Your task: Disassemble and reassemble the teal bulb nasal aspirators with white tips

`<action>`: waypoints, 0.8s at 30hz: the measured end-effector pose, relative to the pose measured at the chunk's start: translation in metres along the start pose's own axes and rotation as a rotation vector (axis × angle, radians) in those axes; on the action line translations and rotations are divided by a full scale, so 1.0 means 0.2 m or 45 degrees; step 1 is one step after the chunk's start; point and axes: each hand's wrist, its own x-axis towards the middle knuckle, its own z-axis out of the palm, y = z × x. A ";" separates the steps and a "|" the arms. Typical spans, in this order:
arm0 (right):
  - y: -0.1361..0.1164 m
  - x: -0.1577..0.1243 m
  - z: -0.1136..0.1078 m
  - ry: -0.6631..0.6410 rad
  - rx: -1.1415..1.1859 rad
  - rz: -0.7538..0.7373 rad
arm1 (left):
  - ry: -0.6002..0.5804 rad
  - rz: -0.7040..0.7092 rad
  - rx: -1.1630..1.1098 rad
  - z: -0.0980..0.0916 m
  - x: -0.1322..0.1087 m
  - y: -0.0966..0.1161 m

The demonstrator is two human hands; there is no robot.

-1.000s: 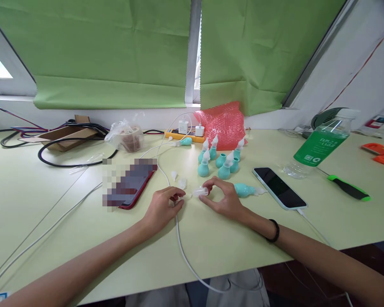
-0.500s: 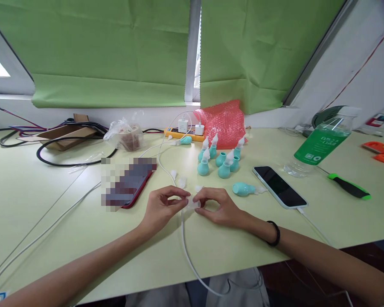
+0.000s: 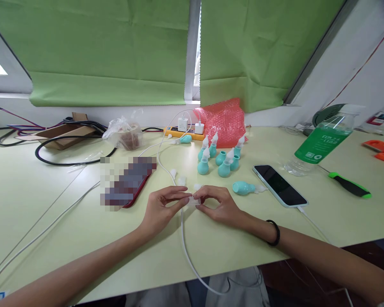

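Note:
Between my two hands, just above the table, is a small clear plastic nozzle piece (image 3: 194,201). The fingertips of my left hand (image 3: 164,207) pinch its left end. My right hand (image 3: 220,205), with a black band on the wrist, pinches the right side with thumb and forefinger. Fingers cover part of the piece. Beyond the hands lie loose translucent tips (image 3: 181,181). Several turquoise bulbs (image 3: 203,167) stand farther back, most topped with clear tips and some with bare necks. One turquoise bulb (image 3: 243,188) lies on its side, right of my right hand.
A red phone (image 3: 136,187) lies to the left, a white-edged phone (image 3: 280,186) to the right. A white cable (image 3: 183,238) runs beneath the hands. Farther out are a green-labelled bottle (image 3: 321,143), a screwdriver (image 3: 348,185), pink bubble wrap (image 3: 224,123) and a power strip (image 3: 195,136).
The clear piece has turned slightly between my fingertips, and the fingers have shifted a little. Both hands stay in nearly the same place.

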 end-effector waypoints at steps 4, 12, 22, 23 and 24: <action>0.00 -0.01 0.00 -0.010 -0.008 -0.045 | 0.027 0.180 0.352 0.00 0.00 -0.01; -0.01 0.00 0.00 0.007 -0.019 -0.076 | -0.037 0.395 0.506 0.00 -0.01 0.01; -0.02 0.00 0.00 0.048 -0.019 -0.073 | -0.075 0.548 0.445 0.00 0.00 0.00; -0.02 0.00 0.00 0.049 -0.021 -0.072 | -0.066 0.582 0.459 0.00 0.00 -0.01; -0.02 0.00 0.00 0.050 -0.021 -0.070 | -0.059 0.611 0.475 0.00 0.00 -0.01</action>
